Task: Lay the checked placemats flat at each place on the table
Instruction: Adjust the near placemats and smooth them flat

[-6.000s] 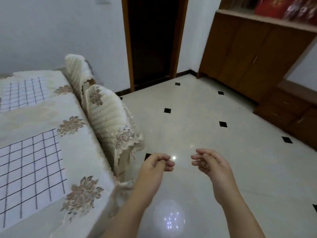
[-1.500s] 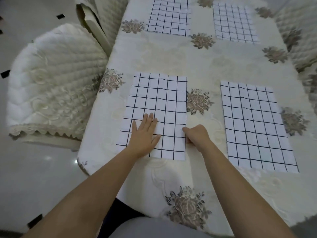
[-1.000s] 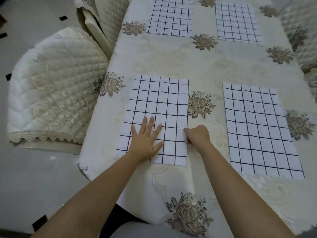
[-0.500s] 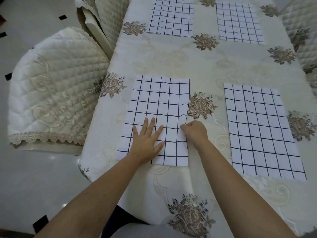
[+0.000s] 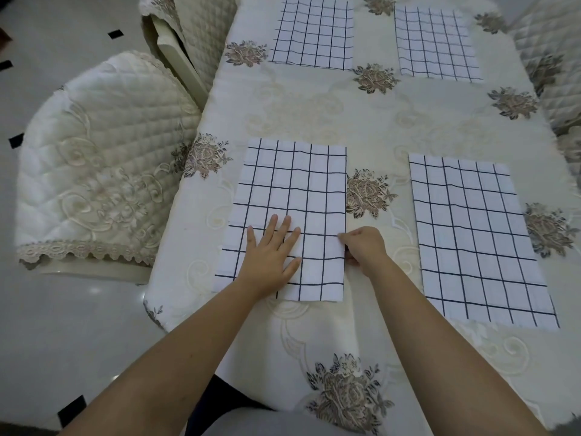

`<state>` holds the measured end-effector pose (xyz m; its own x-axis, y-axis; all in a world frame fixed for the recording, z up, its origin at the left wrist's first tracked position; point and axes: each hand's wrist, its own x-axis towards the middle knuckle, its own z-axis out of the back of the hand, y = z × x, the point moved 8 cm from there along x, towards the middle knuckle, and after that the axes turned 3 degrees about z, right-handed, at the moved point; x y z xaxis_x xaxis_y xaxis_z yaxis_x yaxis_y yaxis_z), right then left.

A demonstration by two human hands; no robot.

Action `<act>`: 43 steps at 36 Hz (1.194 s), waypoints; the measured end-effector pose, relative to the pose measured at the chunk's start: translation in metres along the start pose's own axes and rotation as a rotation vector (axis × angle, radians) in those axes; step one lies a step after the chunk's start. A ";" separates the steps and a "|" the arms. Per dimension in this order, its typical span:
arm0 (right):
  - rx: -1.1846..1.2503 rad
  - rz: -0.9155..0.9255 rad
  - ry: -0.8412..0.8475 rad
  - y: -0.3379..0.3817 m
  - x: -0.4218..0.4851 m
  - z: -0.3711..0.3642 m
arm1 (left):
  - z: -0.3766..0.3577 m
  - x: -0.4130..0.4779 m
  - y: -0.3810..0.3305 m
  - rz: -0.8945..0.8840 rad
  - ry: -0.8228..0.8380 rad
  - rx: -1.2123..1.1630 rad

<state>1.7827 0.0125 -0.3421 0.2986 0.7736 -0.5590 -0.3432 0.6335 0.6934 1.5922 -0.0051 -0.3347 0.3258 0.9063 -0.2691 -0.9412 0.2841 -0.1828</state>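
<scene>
At the near-left place on the counter, the checked placemat looks thin, limp and light, best tugged by its edge, where the right hand pinches it while the left hand presses flat, fingers spread.

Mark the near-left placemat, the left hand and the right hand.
near-left placemat (image 5: 294, 184): head view, bare checks beyond the hands.
left hand (image 5: 270, 256): head view, back of the hand, flat on the mat.
right hand (image 5: 366, 247): head view, knuckles, at the mat's right edge.
</scene>
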 end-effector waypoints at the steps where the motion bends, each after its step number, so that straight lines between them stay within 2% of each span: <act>1: -0.018 0.007 0.001 -0.001 0.002 0.000 | 0.000 0.001 0.000 -0.007 0.000 0.011; 14: -0.149 0.065 -0.024 0.005 -0.001 0.003 | -0.006 0.003 -0.002 -0.025 0.018 0.032; 17: -0.334 0.098 -0.043 0.013 -0.007 0.005 | -0.005 0.003 -0.002 -0.026 0.012 0.024; 19: -0.534 0.145 -0.125 0.023 -0.016 0.009 | -0.006 0.004 -0.002 -0.035 0.009 0.024; 21: -0.710 0.275 -0.236 0.039 -0.025 0.006 | -0.007 0.003 -0.002 -0.047 -0.014 0.013; 25: -0.782 0.649 -0.293 0.068 -0.047 -0.038 | -0.002 0.002 -0.004 -0.084 -0.135 0.004; 28: -0.758 0.816 -0.153 0.069 -0.063 -0.087 | -0.004 0.004 -0.003 -0.095 -0.100 0.006; 31: -0.752 0.786 -0.048 0.058 -0.063 -0.109 | -0.003 0.002 -0.002 -0.099 -0.112 0.028; 35: -0.895 0.750 -0.118 0.037 -0.052 -0.087 | 0.005 0.000 0.002 -0.050 -0.161 0.011; 38: -0.880 0.679 -0.126 0.022 -0.041 -0.062 | 0.006 -0.001 0.014 -0.010 -0.147 0.028; 43: -0.880 0.522 -0.164 0.003 -0.025 -0.025 | 0.008 -0.002 0.055 0.161 -0.156 0.017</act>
<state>1.7522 -0.0040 -0.3373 0.0205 0.9853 -0.1693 -0.9744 0.0576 0.2175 1.5393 0.0108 -0.3363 0.1551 0.9774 -0.1439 -0.9817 0.1362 -0.1335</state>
